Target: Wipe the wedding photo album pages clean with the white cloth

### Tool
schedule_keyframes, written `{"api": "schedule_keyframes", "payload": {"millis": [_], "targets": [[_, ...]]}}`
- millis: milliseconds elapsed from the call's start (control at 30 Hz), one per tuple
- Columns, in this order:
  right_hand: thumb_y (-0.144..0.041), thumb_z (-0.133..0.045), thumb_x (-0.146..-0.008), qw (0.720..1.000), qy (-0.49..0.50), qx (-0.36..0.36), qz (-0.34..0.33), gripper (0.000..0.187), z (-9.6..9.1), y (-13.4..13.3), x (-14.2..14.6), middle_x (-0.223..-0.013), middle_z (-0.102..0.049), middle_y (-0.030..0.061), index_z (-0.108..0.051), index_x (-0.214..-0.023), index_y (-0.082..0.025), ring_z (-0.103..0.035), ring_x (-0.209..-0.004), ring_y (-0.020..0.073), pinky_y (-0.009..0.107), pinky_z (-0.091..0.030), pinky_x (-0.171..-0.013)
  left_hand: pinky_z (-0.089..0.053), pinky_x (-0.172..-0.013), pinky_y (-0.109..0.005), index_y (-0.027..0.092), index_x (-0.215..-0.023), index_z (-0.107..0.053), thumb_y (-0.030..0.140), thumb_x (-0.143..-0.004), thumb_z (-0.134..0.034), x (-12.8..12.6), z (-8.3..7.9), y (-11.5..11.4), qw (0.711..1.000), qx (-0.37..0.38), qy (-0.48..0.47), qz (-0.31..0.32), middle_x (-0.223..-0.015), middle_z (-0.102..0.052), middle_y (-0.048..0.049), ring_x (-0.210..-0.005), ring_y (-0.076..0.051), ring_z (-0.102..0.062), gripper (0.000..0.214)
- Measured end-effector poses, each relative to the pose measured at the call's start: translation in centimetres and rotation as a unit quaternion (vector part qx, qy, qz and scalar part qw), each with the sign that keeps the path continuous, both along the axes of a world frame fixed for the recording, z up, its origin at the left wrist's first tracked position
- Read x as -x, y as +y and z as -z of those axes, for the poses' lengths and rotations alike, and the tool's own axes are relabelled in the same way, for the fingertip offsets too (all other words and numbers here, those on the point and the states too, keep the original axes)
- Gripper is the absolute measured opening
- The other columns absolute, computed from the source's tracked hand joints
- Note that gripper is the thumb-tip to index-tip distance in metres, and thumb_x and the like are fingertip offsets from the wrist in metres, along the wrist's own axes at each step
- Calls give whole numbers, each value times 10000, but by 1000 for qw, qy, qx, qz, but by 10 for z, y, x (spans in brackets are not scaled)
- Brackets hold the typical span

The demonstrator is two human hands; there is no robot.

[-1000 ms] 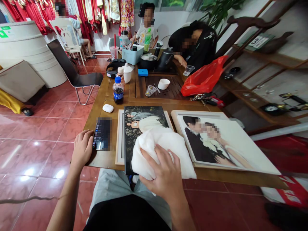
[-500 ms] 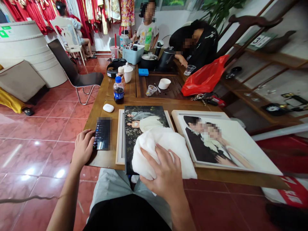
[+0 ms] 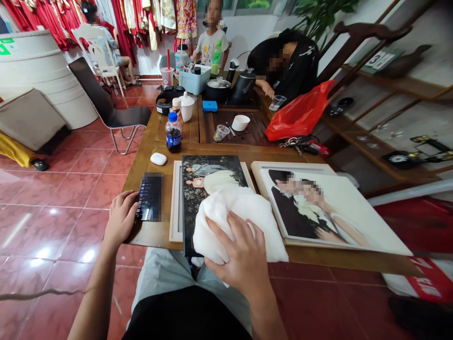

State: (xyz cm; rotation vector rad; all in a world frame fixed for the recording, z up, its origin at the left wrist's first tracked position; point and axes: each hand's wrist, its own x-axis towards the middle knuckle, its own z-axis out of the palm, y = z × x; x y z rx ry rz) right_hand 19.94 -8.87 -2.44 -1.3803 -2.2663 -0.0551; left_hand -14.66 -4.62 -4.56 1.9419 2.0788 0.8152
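Head view: right hand [image 3: 238, 257] on cloth [image 3: 226, 222]

The head-worn camera looks forward and down from above the person's lap [image 3: 186, 314], facing along a wooden table [image 3: 152, 236] from its near edge. The left hand [image 3: 121, 219] and right hand [image 3: 240, 255] appear close up along the bottom of the frame, while a seated person [image 3: 208, 47] and red garments [image 3: 123, 23] lie well beyond the table's far end.

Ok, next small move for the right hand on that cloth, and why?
Probably slide the bunched white cloth with the right hand up the dark rectangular floral portrait panel: the cloth covers only its lower part, and the upper part with the two figures lies uncovered.
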Motion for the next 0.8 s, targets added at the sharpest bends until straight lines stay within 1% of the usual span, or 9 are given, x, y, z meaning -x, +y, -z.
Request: {"api": "schedule_keyframes", "payload": {"millis": [133, 267, 367, 533, 800], "targets": [[-488, -672, -818, 1000, 6, -10, 4, 674, 0, 0, 1, -1368, -603, 130, -566, -1464, -324, -509, -1323, 377, 561, -287, -1129, -318, -1213, -548, 283, -1357, -609, 457, -1034, -364, 0, 0, -1, 1000, 8, 0, 3, -1413, -571, -88, -1372, -301, -459, 440], [-484, -661, -824, 1000, 2, -16, 5, 665, 0, -1, 1, -1357, -602, 131, -569, -1461, -314, -511, -1319, 375, 555, -290, -1127, -329, -1196, -559, 273, -1429, -536, 464, -1015, -394, 1, -3, -1, 1000, 14, -13, 13, -1427, -575, -97, -1359, -310, -473, 478], [-476, -660, -825, 1000, 3, -16, 6, 663, 0, -1, 1, -1358, -602, 127, -565, -1461, -317, -512, -1317, 369, 551, -291, -1131, -314, -1194, -573, 245, -1452, -497, 452, -1002, -414, 1, -5, -1, 999, 11, -30, 40, -1412, -605, -108, -1328, -313, -500, 502], [-482, -670, -818, 1000, 9, -10, 7, 674, 0, -1, 1, -1357, -608, 119, -558, -1466, -330, -512, -1312, 380, 554, -285, -1134, -356, -1177, -536, 239, -1453, -486, 447, -996, -426, 1, -10, -1, 995, 19, -45, 83, -1430, -593, -112, -1343, -311, -494, 506], [-496, -661, -824, 1000, 12, -9, 5, 674, 1, 0, 1, -1356, -604, 119, -555, -1469, -332, -511, -1309, 388, 558, -287, -1128, -333, -1191, -545, 237, -1471, -466, 463, -990, -438, 1, -9, -2, 996, 26, -27, 86, -1459, -562, -121, -1377, -324, -465, 532]]}}
